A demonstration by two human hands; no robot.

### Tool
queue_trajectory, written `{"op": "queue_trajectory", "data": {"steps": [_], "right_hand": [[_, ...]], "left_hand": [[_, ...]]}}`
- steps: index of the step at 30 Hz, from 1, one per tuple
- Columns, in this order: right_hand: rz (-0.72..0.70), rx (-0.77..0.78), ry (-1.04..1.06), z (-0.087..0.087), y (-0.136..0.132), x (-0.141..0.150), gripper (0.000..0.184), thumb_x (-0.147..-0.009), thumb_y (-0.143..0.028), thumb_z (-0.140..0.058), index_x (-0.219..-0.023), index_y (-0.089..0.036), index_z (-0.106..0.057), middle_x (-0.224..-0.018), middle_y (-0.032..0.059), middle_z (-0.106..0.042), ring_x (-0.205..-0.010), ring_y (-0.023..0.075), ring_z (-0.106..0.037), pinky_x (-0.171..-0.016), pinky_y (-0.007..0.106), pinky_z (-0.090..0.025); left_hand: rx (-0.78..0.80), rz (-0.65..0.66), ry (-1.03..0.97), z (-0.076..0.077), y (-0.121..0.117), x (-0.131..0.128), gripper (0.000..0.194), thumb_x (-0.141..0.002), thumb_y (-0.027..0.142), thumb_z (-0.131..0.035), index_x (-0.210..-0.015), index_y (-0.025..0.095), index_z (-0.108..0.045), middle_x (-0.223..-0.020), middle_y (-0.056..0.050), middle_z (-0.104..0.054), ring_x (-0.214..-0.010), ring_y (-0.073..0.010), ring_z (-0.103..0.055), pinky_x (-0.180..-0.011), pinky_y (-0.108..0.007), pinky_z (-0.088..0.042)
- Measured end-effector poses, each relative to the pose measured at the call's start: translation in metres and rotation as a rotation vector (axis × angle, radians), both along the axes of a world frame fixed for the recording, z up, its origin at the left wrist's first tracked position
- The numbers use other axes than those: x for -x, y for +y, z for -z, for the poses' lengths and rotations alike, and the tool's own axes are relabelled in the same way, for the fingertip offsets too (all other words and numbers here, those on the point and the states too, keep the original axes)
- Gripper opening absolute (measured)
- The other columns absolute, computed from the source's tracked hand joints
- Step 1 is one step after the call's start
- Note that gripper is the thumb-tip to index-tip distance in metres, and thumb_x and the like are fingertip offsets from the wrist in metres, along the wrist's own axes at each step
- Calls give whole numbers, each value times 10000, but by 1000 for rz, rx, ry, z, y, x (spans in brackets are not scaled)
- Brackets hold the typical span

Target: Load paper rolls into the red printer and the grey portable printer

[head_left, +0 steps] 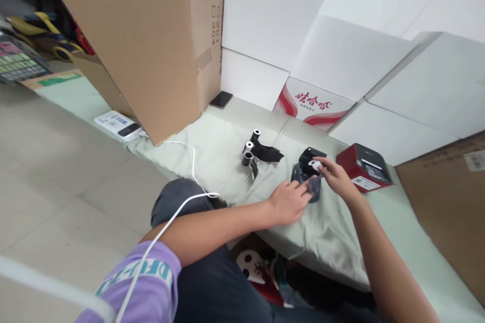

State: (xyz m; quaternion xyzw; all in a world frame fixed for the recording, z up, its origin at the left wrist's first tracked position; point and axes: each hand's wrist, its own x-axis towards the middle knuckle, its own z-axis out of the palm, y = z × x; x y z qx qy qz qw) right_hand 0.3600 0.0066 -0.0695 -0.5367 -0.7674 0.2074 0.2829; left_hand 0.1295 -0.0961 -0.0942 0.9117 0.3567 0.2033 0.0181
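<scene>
My right hand (pixel 335 175) pinches a small white roll with a hole through its core (pixel 314 164). It holds the roll over a dark handheld device (pixel 299 172) that lies opened up on the cloth. My left hand (pixel 291 203) grips the device's smoky see-through cover (pixel 314 187) with its fingertips; the thumb is hidden. Left of the device stand several small black rolls (pixel 248 148), some with white cores. Torn strips of black film (pixel 268 153) trail from them.
A red and black box-shaped device (pixel 364 167) sits to the right. A phone (pixel 221 99) lies by a tall cardboard box (pixel 151 35). White cartons (pixel 261 15) line the back. A white cable (pixel 194 161) runs across the pale green cloth (pixel 212 136) and over my left arm.
</scene>
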Motion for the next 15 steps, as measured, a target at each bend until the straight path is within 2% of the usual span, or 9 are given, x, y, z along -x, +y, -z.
{"op": "queue_trajectory", "data": {"steps": [2, 5, 7, 11, 15], "right_hand": [[-38, -27, -51, 2, 0, 3, 358, -918, -412, -526, -1187, -233, -681, -1155, 116, -731, -1038, 291, -690, -908, 456, -558], [-98, -85, -135, 6, 2, 7, 336, -914, -325, -496, -1188, -241, -671, -1208, 111, -714, -1155, 300, -655, -1018, 487, -510], [-111, -107, -214, 12, 6, 10, 330, -894, -281, -493, -1168, -237, -672, -1186, 112, -718, -1149, 311, -644, -1038, 518, -486], [-57, -152, -352, 25, 13, 16, 323, -826, -246, -541, -1119, -228, -675, -1098, 122, -726, -1068, 341, -615, -986, 570, -476], [-54, -275, -300, 21, 9, 20, 269, -821, -327, -620, -1062, -217, -665, -1047, 130, -686, -988, 321, -611, -911, 522, -499]], "left_hand": [[-30, 33, 3, -1, -4, 0, 461, -946, 306, -487, -1361, 116, -546, -1653, -157, -331, -1091, -269, -591, -840, -405, -501], [-29, 52, 29, 1, -5, 0, 356, -948, 308, -487, -1219, 119, -620, -1626, -150, -383, -1075, -259, -599, -851, -406, -493], [-21, 55, 40, 4, -4, -1, 327, -954, 317, -486, -1176, 124, -631, -1587, -152, -433, -1073, -259, -605, -849, -408, -489], [7, 62, 43, 8, -3, -2, 312, -956, 320, -489, -1162, 136, -635, -1477, -134, -538, -1071, -257, -614, -840, -410, -489], [50, 73, 57, 10, -2, -1, 299, -955, 321, -502, -1136, 137, -653, -1445, -135, -563, -1061, -253, -621, -845, -414, -489]]}}
